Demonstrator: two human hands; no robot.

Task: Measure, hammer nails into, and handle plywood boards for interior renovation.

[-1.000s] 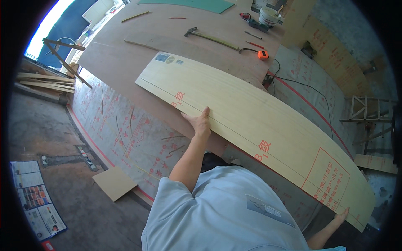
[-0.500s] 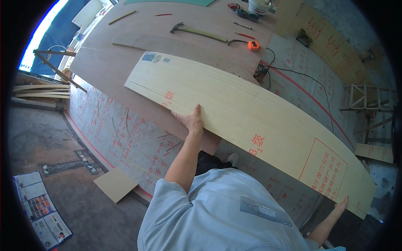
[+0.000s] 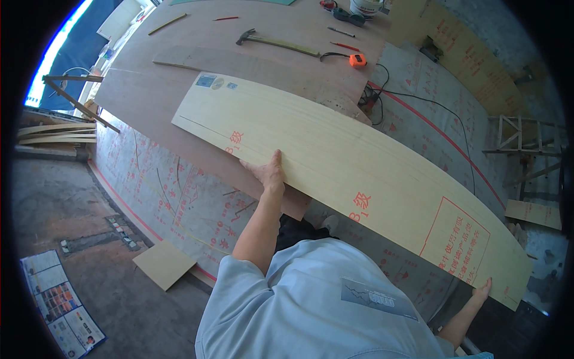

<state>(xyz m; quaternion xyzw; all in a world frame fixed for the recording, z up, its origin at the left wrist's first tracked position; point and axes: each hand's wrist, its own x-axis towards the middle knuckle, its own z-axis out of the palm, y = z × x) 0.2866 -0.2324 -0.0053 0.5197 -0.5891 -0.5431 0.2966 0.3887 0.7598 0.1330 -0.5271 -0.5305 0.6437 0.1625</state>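
A long, pale wooden board (image 3: 311, 146) with red print slants across the view, its far left end over the brown worktable (image 3: 143, 107). My left hand (image 3: 269, 173) grips the board's near edge left of its middle, thumb on top and the fingers partly hidden below. Close to the board's right end, my right hand (image 3: 482, 290) grips the same edge, its thumb on the upper face and its other fingers mostly out of sight. The board's right part reaches beyond the table, over the covered floor.
On the table lie a claw hammer (image 3: 278, 45), an orange tape measure (image 3: 357, 60), pencils and a flat strip of board (image 3: 227, 64). A white bucket (image 3: 365, 8) stands at the far edge. Black cables (image 3: 430, 102) cross the floor sheeting. A square panel (image 3: 164, 264) lies at the left.
The board and both hands keep their hold and place on each other. The whole scene has shifted slightly left in view, the board along with the table.
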